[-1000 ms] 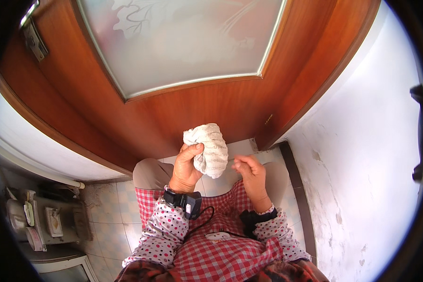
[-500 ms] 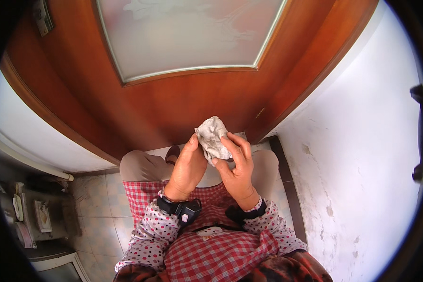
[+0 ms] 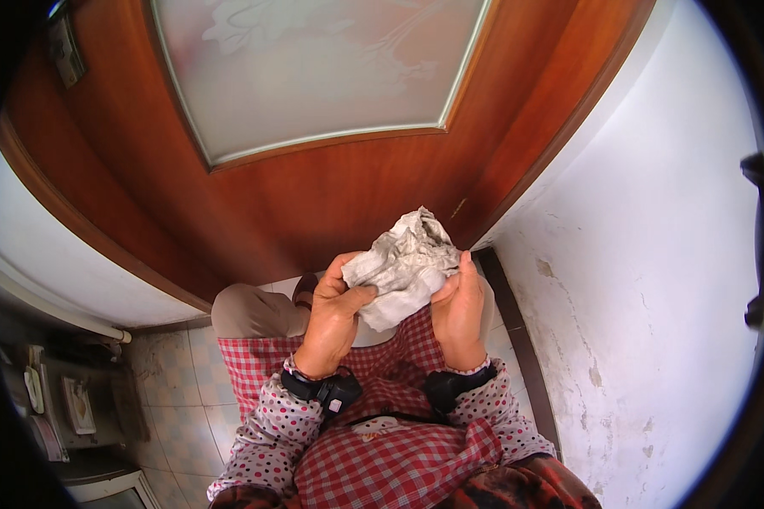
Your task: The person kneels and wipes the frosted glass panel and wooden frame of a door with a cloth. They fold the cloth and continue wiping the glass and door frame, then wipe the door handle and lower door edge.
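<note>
A crumpled, greyish-white cloth (image 3: 403, 267) with darker smudges is stretched between my two hands, above my lap. My left hand (image 3: 335, 314) pinches its left edge, thumb on top and fingers behind. At the cloth's right side, my right hand (image 3: 460, 310) grips the edge, thumb pointing up; the fingers behind are partly hidden. Both wrists carry black bands, and the left one has a small dark device (image 3: 338, 392) on it. Beneath the hands lies a red-and-white checked apron (image 3: 390, 462).
Straight ahead stands a reddish-brown wooden door (image 3: 314, 199) with a frosted glass panel (image 3: 314, 76). A scuffed white wall (image 3: 628, 280) rises at the right. Low on the left is a dark shelf unit (image 3: 102, 399) with small items, beside the tiled floor (image 3: 174, 373).
The cloth has gone from a small folded bundle to a wider, partly opened spread. My right hand has moved right and turned, and my left hand has taken hold of the cloth's edge.
</note>
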Demonstrator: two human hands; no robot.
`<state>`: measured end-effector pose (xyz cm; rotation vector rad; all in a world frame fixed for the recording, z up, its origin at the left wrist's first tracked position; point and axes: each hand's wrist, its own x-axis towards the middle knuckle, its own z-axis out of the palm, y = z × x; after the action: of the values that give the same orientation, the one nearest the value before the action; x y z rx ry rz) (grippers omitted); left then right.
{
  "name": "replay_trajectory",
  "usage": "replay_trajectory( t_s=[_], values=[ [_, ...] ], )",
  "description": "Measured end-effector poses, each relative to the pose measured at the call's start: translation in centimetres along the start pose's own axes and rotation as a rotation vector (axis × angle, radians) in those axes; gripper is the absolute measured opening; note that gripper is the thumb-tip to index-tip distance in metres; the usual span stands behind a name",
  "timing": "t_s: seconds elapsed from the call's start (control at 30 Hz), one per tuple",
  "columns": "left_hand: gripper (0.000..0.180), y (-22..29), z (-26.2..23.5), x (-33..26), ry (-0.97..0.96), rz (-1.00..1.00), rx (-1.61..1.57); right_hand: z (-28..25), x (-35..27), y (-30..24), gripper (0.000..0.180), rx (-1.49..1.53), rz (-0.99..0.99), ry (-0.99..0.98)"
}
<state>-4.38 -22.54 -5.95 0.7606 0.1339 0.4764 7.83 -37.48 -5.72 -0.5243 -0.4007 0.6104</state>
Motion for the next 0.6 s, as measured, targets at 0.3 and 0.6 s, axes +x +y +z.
replay_trajectory(
  t_s=[0.3,0.6],
  values=[
    [0.035,1.8,-0.2,0.7,0.042,-0.022,0.144,2.2,0.8,-1.2,0.087,-0.633,0.177,0.074],
    [0.027,2.8,-2.1,1.3,0.192,0.051,0.098,-0.3,2.3,-0.7,0.04,-0.68,0.04,0.198]
  ],
)
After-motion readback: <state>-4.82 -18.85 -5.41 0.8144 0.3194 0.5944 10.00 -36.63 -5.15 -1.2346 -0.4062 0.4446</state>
